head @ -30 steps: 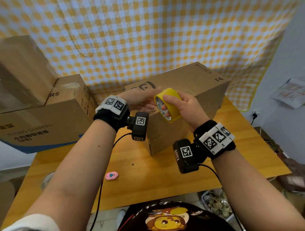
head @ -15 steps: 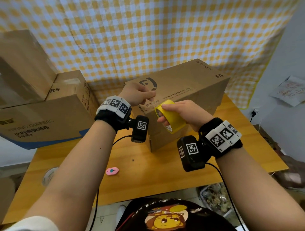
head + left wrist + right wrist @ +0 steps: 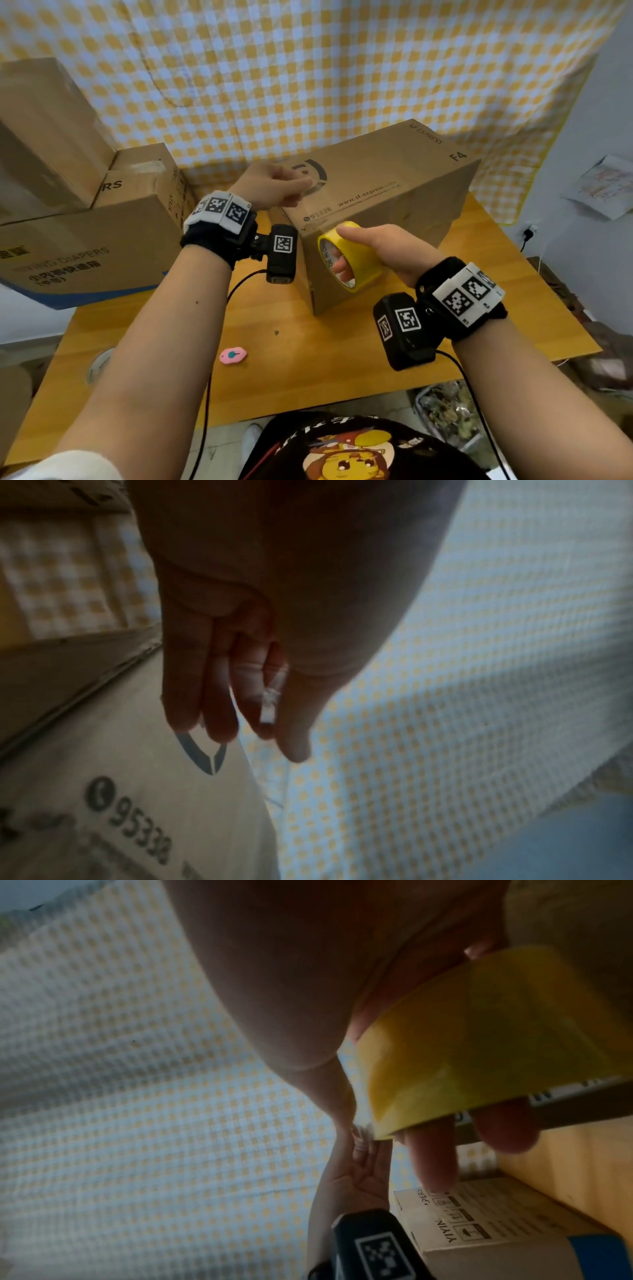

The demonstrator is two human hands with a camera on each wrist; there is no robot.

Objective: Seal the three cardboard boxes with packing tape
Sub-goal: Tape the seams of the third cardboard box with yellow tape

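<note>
A brown "SF EXPRESS" cardboard box (image 3: pixel 394 178) lies on the wooden table (image 3: pixel 308 377). My right hand (image 3: pixel 342 250) grips a yellow packing tape roll (image 3: pixel 363 260), thumb on its rim and fingers through the core, against the box's near end face. My left hand (image 3: pixel 303 192) hovers over the box top near the printed logo. In the left wrist view the left hand (image 3: pixel 284 737) pinches the thin clear tape end (image 3: pixel 268 710) between thumb and finger. The right wrist view shows the tape roll (image 3: pixel 479 1042) close up in my right hand (image 3: pixel 387 1131).
A large diapers box (image 3: pixel 85 246) lies at the left, with a big box (image 3: pixel 41 137) and a smaller one (image 3: pixel 144 178) on it. A small pink cutter (image 3: pixel 233 355) rests on the table near the front edge. A yellow checked cloth (image 3: pixel 308 68) hangs behind.
My right hand has carried the roll down from above the box top to its near end face. My left hand has stayed over the top, so the hands have drawn apart.
</note>
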